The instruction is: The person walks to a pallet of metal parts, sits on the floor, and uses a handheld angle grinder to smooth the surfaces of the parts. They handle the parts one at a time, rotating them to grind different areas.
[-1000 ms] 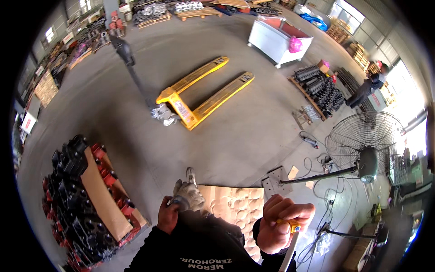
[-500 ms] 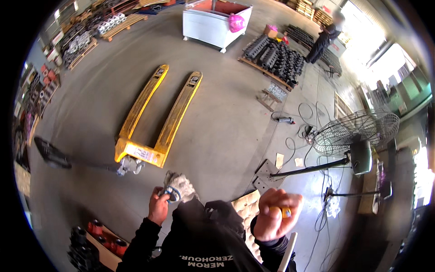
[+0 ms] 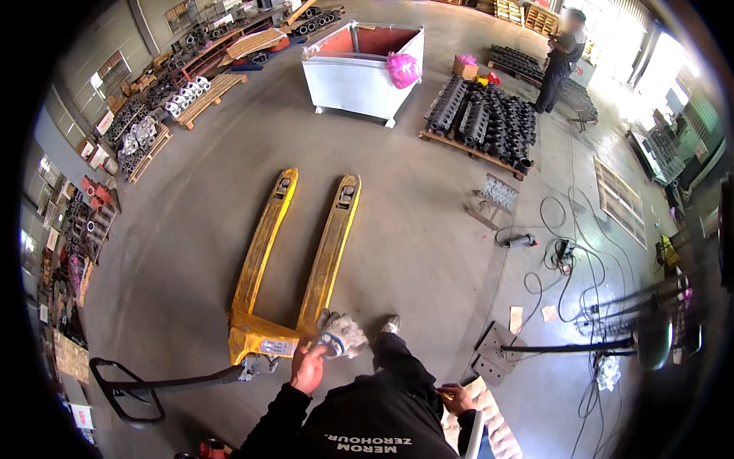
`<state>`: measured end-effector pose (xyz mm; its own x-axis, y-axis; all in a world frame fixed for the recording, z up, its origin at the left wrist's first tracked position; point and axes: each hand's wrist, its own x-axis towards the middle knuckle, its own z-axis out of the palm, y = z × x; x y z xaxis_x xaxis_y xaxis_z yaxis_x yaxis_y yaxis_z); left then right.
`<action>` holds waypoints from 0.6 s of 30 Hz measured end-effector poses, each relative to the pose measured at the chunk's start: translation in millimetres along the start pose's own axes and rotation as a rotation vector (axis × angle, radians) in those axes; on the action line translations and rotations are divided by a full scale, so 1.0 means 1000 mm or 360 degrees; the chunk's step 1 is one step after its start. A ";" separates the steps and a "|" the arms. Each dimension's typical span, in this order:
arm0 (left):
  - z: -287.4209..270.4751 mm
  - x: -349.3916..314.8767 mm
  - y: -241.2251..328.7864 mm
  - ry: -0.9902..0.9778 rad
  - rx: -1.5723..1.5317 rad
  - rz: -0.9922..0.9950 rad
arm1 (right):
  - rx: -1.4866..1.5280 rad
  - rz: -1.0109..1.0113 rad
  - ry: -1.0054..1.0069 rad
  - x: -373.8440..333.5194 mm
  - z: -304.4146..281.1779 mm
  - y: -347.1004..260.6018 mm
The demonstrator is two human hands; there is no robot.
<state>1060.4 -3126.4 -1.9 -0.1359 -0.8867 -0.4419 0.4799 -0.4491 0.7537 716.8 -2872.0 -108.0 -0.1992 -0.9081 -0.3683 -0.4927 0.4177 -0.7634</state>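
My left hand (image 3: 307,370) is closed around a pair of off-white knit work gloves (image 3: 342,336) with a blue-edged cuff. The gloves hang over the near end of a yellow pallet jack (image 3: 256,336) as I see it. Low at my right side, my right hand (image 3: 457,399) is closed on a small yellow object (image 3: 444,395), mostly hidden by the fingers. Beside that hand lies a moulded cardboard sheet (image 3: 493,421). A white tube-like piece (image 3: 475,436) shows next to my right forearm.
The jack's black handle (image 3: 126,390) lies out to the left. Ahead stands a white metal bin (image 3: 359,86) with a pink bag (image 3: 403,70). Pallets of dark metal parts (image 3: 489,115) and a person (image 3: 562,61) are far right. Cables (image 3: 569,268) and a fan stand's base plate (image 3: 497,352) occupy the right floor.
My right hand has dropped from in front of me to my right side with the yellow object. The view has shifted, and a foot now shows ahead. The gloves stay in my left hand.
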 end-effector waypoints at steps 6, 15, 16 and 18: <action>0.071 0.088 0.031 -0.0078 0.0111 0.0088 | 0.0028 -0.0017 -0.0012 0.160 -0.005 0.033; 0.165 0.231 0.047 0.0016 -0.0078 -0.0088 | -0.0437 0.0524 -0.0040 0.274 -0.072 0.073; 0.184 0.246 0.050 -0.0035 -0.0046 -0.0065 | -0.0385 0.0602 -0.0009 0.293 -0.076 0.072; 0.196 0.286 0.052 -0.0079 0.0084 -0.0148 | -0.0322 0.0643 0.0010 0.335 -0.079 0.056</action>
<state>876.3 -3424.7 6.0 -0.2208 -0.8448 -0.4874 0.4171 -0.5335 0.7358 555.2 -3155.1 -231.9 -0.4145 -0.6736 -0.6119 -0.5298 0.7253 -0.4396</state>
